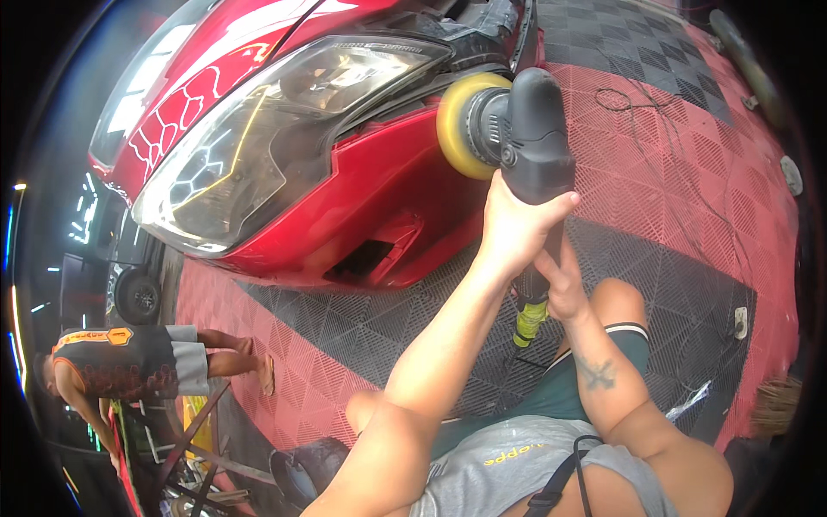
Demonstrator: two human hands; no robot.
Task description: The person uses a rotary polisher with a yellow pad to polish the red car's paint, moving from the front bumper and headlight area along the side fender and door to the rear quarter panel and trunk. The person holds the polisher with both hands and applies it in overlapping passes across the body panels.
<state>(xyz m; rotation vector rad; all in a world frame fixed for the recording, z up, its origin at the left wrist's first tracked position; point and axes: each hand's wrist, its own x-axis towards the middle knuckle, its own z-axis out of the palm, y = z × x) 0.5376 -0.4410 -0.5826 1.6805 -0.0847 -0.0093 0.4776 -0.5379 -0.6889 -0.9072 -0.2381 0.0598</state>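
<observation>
A black power polisher with a round yellow foam pad is in both my hands. My left hand grips its body just behind the head, the thumb laid across. Lower down, my right hand is closed round the handle, its fingers partly hidden. The pad stands on edge at the red car bumper; whether it touches or spins I cannot tell. Left of the pad is the car's clear headlight.
Red and black floor tiles surround the car. A thin dark cord lies looped on them at right. At lower left another person bends over a red-edged piece. A black wheel shows behind. A brush-like bundle is at far right.
</observation>
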